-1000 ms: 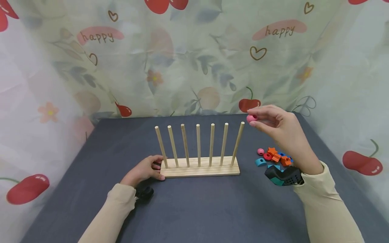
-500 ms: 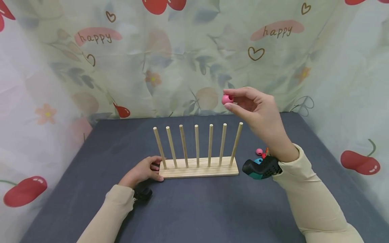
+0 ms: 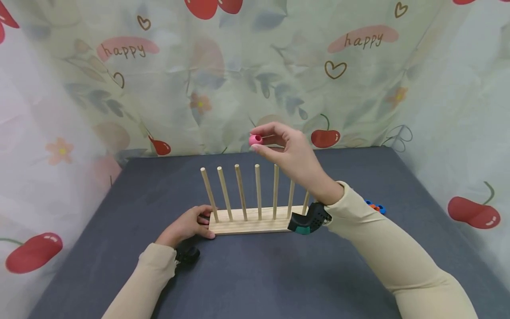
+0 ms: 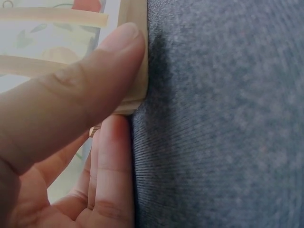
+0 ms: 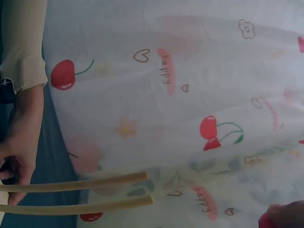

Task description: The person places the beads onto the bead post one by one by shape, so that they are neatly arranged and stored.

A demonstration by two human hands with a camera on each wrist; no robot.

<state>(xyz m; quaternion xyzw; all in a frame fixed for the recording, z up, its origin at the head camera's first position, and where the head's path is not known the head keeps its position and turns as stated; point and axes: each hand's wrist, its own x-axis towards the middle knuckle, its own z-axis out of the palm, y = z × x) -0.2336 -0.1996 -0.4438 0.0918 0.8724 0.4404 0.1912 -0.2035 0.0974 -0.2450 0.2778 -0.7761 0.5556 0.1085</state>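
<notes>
A round pink bead (image 3: 255, 140) with a hole is pinched between the thumb and fingers of my right hand (image 3: 295, 153). They hover above the middle pegs of a wooden peg stand (image 3: 251, 227), apart from the peg tops. At the stand's left end my left hand (image 3: 189, 223) holds the base. The left wrist view shows the thumb (image 4: 80, 90) against the base edge (image 4: 136, 61) and the other fingers by its end. Several bare upright pegs rise from the base; my right hand and wrist cover parts of the rightmost ones. Only a sliver of the bead (image 5: 266, 222) shows in the right wrist view.
Blue and orange beads (image 3: 376, 207) lie on the dark tabletop (image 3: 247, 274) at the right, mostly hidden by my right sleeve. A patterned curtain (image 3: 239, 79) hangs behind and along both sides. Black wrist devices (image 3: 311, 218) sit on both wrists.
My right hand has carried the pink bead leftward from beside the rightmost peg to over the middle pegs, rising and then dipping slightly. My left hand stays on the stand.
</notes>
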